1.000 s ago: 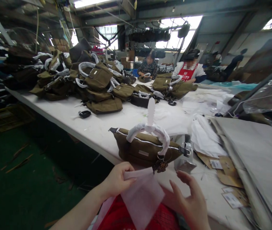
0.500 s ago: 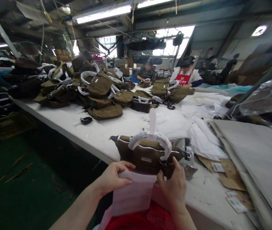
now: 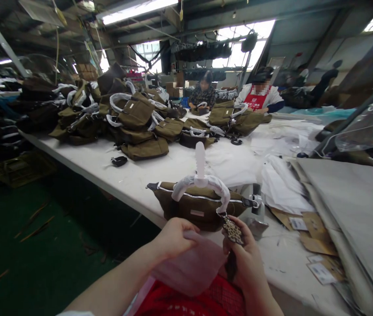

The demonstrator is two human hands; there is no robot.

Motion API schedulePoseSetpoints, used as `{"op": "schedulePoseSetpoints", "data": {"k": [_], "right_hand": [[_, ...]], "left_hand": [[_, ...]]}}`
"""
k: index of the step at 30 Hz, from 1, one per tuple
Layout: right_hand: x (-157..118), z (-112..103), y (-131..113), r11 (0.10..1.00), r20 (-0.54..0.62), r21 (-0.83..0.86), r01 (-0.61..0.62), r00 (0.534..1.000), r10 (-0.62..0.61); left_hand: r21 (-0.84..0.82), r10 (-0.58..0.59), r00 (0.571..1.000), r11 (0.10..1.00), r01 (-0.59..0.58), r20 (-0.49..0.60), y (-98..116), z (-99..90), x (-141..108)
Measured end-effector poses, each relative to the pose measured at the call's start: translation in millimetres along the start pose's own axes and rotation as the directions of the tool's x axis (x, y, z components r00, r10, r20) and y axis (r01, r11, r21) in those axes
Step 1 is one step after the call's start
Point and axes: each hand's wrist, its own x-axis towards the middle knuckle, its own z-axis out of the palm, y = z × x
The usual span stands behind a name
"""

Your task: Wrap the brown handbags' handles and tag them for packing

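An olive bag (image 3: 206,206) with a silver zipper stands upright at the near table edge. Its arched handle (image 3: 221,188) is wrapped in white, and a pale notched strip (image 3: 200,160) sticks up from the top of it. My left hand (image 3: 176,239) pinches a thin translucent white sheet (image 3: 191,265) in front of the bag. A leopard-patterned charm (image 3: 232,230) hangs from the handle's right end by a ring. My right hand (image 3: 245,252) holds this charm between thumb and fingers, with a dark tassel-like piece below it.
Olive bags (image 3: 137,114) are heaped across the table's far left part. White sheets (image 3: 283,186), brown card pieces with labels (image 3: 316,232) and a large grey sheet (image 3: 354,197) lie at right. A black coil (image 3: 119,161) is at left. Two people sit beyond the table.
My right hand has turned, bringing the patterned charm into view. The sheet in my left hand has shifted right and crumpled, its right edge now near my right hand.
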Motion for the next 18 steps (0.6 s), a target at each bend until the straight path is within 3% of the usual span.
{"op": "schedulePoseSetpoints", "data": {"k": [2, 4, 7, 9, 11, 13, 15, 18], "right_hand": [[-5.1, -0.7, -5.4, 0.983, 0.050, 0.148, -0.110, 0.993, 0.103], [-8.7, -2.6, -4.1, 0.968, 0.062, 0.196, -0.156, 0.987, 0.146], [-12.3, -6.7, 4.2, 0.955, 0.024, 0.234, -0.182, 0.983, 0.182], [-13.8, -8.7, 8.8, 0.940, 0.015, 0.275, -0.203, 0.978, 0.207], [-14.2, -9.4, 10.4, 0.927, 0.010, 0.312, -0.210, 0.976, 0.218], [-13.7, -9.1, 9.1, 0.913, 0.019, 0.338, -0.228, 0.972, 0.235], [-13.2, -7.9, 6.9, 0.898, 0.036, 0.361, -0.254, 0.965, 0.259], [-15.7, -3.7, 3.7, 0.860, 0.077, 0.404, -0.312, 0.948, 0.308]], "left_hand": [[-0.172, -0.061, 0.997, 0.984, 0.053, -0.046, 8.5, 19.5, 12.0], [-0.443, -0.146, 0.988, 0.890, 0.109, -0.050, 18.6, 36.9, 21.0], [-0.819, -0.135, 0.978, 0.536, 0.206, 0.157, 32.9, 53.6, 25.5], [-0.886, -0.047, 0.949, 0.347, 0.308, 0.311, 37.3, 58.7, 23.7], [-0.884, 0.000, 0.910, 0.236, 0.404, 0.415, 36.0, 61.1, 20.7], [-0.864, 0.048, 0.871, 0.165, 0.475, 0.488, 31.3, 62.5, 18.5], [-0.854, 0.103, 0.851, 0.151, 0.499, 0.515, 26.6, 63.7, 17.8], [-0.873, 0.120, 0.874, 0.207, 0.441, 0.470, 23.3, 65.1, 20.1]]}}
